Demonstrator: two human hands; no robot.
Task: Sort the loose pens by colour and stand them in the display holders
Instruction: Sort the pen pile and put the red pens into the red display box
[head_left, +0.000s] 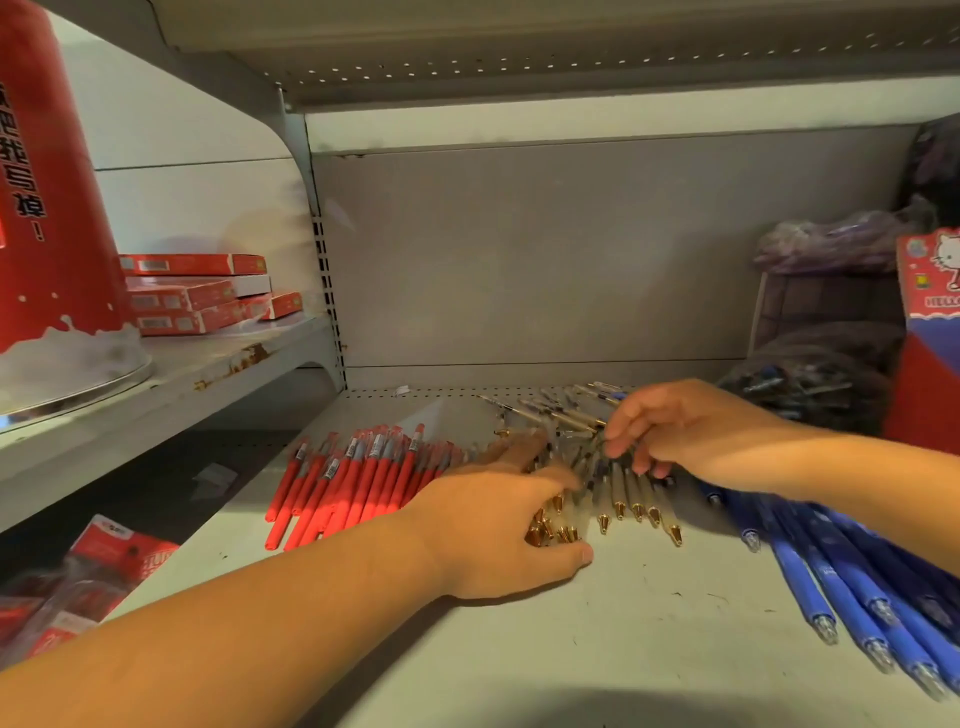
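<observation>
One big grey shelf (519, 649) fills most of my feed, and both of the person's hands are down on it. Next biggest is a tall red tub (47, 182) with white lettering. It's up and way off to the left of the left hand (498, 525), standing on a side shelf (208, 374). A stack of flat red boxes (197, 296) sits just beside it. Out past the right hand (670, 431), on the far right, there's a dark bag (810, 389) with some pens in it and a purple bundle (831, 244) above that. A red cartoon-cat box (930, 275) is cut off at the edge.

Now the pens, all lying flat. The blue pens (857, 587) fan out to the right of the right hand, starting just under its forearm, tips pointing at the camera. The red pens (353, 483) lie in a fairly tidy row immediately left of the left hand, right up against its wrist. The clear pens (634, 499) with gold tips sit between those two groups, directly under both hands. A few more are scattered loosely beyond the right hand toward the back of the shelf.

The left hand lies palm down over the left part of the clear pile. Its fingers are laid fairly straight across the barrels and the thumb is stretched out along the shelf. A cluster of gold tips pokes out between thumb and fingers, so to me it's resting on them, not clamping. The right hand has its fingers curled down into the pile, fingertips pinching at the clear pens. I can't make out how many it has.
</observation>
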